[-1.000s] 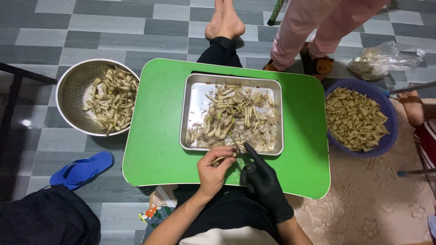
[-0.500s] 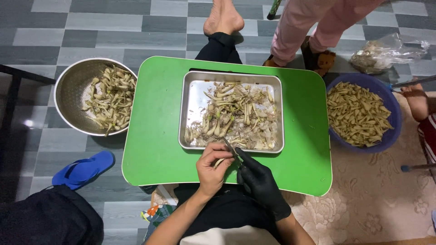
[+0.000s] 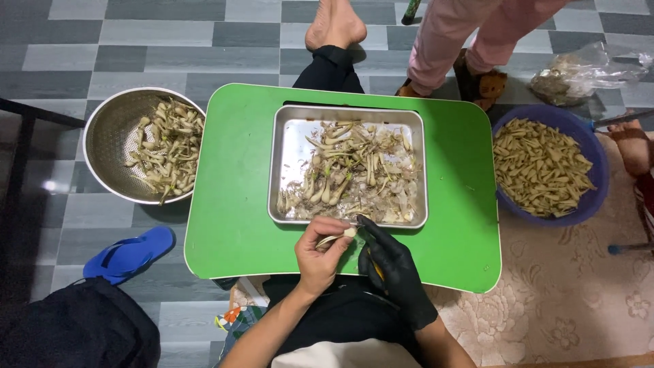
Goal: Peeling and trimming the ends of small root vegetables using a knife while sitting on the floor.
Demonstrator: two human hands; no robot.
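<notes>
Since the earlier picture, the two hands are being kept low at the near edge of the flat, smooth green table [image 3: 225,225], and little is being changed; the hands are only being drawn a bit closer together. A small pale bulb with a thin stalk [image 3: 338,236] is being pinched between the thumb and curled fingers of the bare left hand [image 3: 319,255], just in front of the shiny square metal tray [image 3: 289,146]. The right hand in the black rubber glove [image 3: 395,272] is being held beside it with the pointing finger stretched out to the bulb, and a thin yellowish tool is being gripped in it; what kind cannot be told. A messy heap of pale stalks and papery skins [image 3: 354,170] is being kept in the tray. More stalks are being held in the round metal strainer bowl [image 3: 109,146] on the left and in the round blue plastic bowl [image 3: 596,197] on the right.
</notes>
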